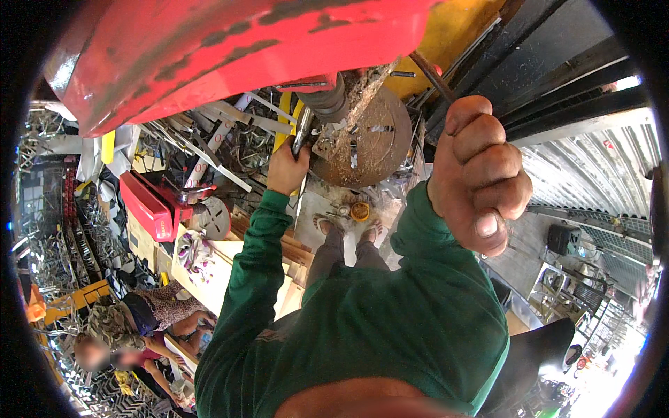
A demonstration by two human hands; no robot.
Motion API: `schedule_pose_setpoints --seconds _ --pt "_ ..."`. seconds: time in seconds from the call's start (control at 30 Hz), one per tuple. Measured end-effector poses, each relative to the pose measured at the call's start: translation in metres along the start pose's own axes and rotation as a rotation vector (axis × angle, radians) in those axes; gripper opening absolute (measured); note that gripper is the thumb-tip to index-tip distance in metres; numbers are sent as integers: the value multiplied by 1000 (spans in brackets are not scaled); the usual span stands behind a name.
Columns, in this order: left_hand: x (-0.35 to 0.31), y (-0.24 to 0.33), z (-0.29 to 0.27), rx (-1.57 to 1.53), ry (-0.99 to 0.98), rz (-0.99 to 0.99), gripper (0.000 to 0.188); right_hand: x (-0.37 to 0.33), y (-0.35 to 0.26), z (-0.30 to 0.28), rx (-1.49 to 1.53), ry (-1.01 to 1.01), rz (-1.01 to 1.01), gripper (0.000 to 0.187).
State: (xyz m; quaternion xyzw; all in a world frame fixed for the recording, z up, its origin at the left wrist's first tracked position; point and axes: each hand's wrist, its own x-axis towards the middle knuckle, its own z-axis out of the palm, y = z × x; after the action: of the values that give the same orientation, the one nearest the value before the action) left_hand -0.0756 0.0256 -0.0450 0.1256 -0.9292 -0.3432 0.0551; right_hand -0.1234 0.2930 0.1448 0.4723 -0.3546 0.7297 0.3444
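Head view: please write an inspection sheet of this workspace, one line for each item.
Surface: round rusty drill table, covered with chips.
Job's things: metal strip on the table; feed lever of the red drill press.
Clutter: metal offcuts, a second red machine.
Hands: left hand holds the strip; right hand fisted on the lever.
Cables: nothing seen.
Surroundings: metal shutter; people sitting at lower left.

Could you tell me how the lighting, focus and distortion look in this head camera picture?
In the head view, daylight blows out the lower right corner, the corrugated metal wall bends with the fisheye rim, the right hand gripping the lever looms oversized and soft, while the left hand on the metal bar is reasonably sharp; the black rim vignettes everything.
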Motion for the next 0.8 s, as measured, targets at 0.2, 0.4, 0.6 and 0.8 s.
schedule_pose_setpoints --seconds 0.2,0.4,0.6,0.8 --pt "-1 10 -10 11 -86 -105 36 -1 0 1 -6 4 -21 32" --pt "-2 22 -18 59 -135 -141 36 -8 5 3 46 81 -75 33" --pt "-2 25 -20 110 -153 -175 37 -12 4 3 30 123 -52 37" --pt "0 26 -19 71 -130 -120 39 -8 0 0 57 75 -16 38"
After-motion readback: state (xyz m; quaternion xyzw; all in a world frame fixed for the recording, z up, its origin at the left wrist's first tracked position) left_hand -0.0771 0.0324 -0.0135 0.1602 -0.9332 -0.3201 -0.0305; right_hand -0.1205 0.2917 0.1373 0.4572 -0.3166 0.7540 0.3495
